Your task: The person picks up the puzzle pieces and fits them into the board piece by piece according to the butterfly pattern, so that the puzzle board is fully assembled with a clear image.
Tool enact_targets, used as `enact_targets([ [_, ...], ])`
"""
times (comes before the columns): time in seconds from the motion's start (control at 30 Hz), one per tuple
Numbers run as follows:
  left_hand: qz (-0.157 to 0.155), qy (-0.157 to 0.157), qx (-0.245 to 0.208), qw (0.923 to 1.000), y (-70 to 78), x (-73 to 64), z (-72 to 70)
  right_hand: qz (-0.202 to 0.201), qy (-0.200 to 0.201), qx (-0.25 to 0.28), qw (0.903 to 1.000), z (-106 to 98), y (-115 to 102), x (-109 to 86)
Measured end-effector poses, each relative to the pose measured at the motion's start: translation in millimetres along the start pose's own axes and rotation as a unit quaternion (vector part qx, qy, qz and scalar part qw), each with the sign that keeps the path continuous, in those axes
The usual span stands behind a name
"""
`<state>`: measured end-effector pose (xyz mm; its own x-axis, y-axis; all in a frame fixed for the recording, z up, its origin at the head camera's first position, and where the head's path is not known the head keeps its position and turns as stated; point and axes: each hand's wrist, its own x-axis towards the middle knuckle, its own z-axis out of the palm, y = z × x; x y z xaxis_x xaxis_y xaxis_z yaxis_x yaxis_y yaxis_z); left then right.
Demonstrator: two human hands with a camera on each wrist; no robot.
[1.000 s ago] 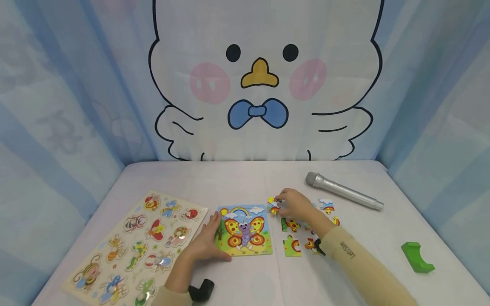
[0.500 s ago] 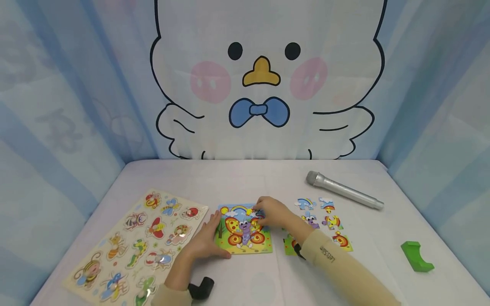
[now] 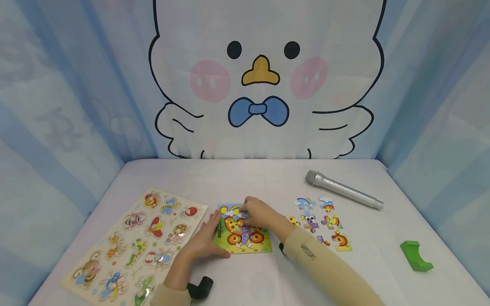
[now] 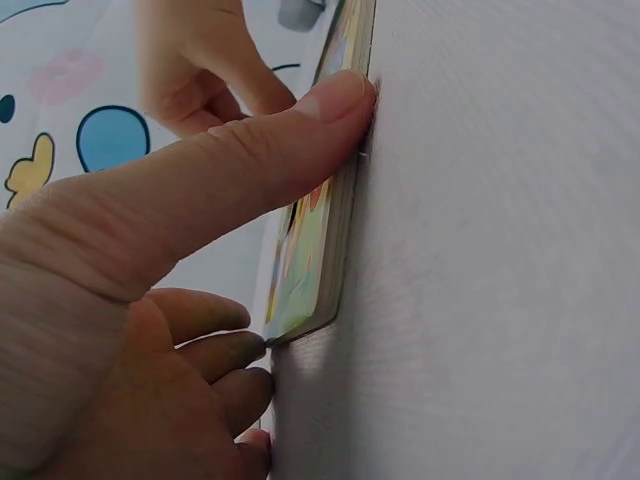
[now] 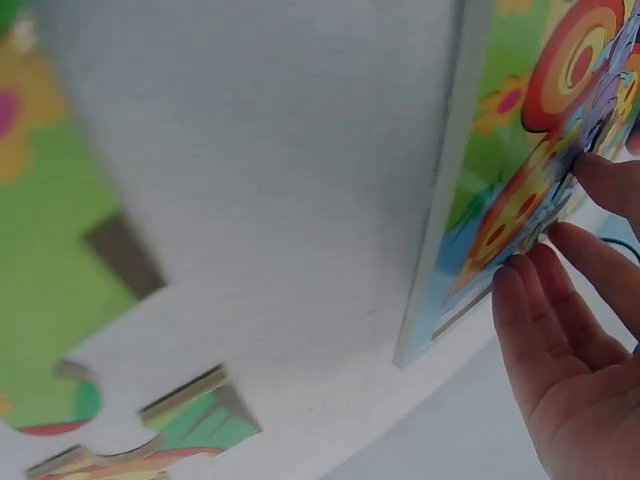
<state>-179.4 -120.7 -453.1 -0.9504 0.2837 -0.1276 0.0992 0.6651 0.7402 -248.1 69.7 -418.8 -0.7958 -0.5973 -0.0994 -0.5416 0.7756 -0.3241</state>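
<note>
- Right sleeve (image 3: 333,272), over the table's near edge: one short dark word, slanted near the cuff; it seems to start "LE" and end "IN", the middle blurred.
- Board (image 3: 233,247): a tiny mark at the corner toward the table's near and right edges, too small to read.

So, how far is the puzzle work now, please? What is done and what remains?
It looks early. Done: the butterfly board lies flat, the left hand touching its edge; I see no piece clearly seated. In hand: the right hand pinches a puzzle piece over the board. Remaining: the loose pieces to the board's right.
</note>
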Motion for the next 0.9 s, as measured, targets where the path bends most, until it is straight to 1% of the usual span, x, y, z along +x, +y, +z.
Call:
enact_targets([
  [0.17,-0.001,0.000,0.005,1.0000,0.0,0.6,-0.7,0.006,0.001,-0.014,0.9999,1,-8,8.3],
  [0.37,0.008,0.001,0.004,1.0000,-0.9,1.0,-0.6,0.013,0.006,-0.013,0.9998,1,-19,14.9],
  [0.6,0.013,0.002,0.004,0.9999,-1.4,1.7,0.0,0.029,0.005,-0.016,0.9995,3,-25,21.5],
  [0.9,0.010,0.001,-0.001,1.0000,-1.1,1.4,-1.2,0.034,0.004,-0.012,0.9993,4,-31,26.9],
])
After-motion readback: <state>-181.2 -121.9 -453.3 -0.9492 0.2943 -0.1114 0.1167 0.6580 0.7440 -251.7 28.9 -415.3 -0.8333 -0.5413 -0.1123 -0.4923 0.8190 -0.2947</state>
